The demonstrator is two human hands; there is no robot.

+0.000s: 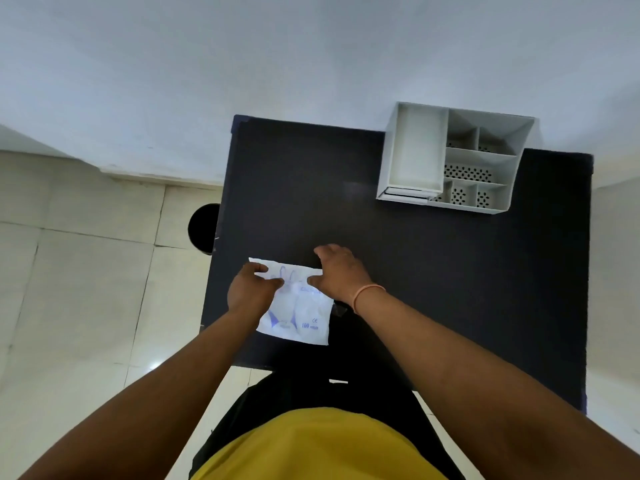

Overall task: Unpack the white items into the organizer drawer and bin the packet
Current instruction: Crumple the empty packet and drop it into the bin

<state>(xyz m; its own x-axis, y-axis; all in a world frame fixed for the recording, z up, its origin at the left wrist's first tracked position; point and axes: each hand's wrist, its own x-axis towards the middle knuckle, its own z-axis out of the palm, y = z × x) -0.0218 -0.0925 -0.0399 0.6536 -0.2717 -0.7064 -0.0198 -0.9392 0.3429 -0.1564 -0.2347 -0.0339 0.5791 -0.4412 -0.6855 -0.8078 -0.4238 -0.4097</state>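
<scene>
- The packet [298,308] lies flat at the near left of the dark table [433,271], still closed as far as I can tell.
- The left hand [250,289] pinches its far left corner between thumb and fingers; the right hand [337,270] grips the far right edge.
- It looks thin, light and limp, likely slick film or paper, so it should crumple and tear easily.
- Best held at the far sealed strip, pulling the corners apart.
- The organizer [450,157] stands far right; the bin [204,228] sits on the floor, left of the table.
</scene>
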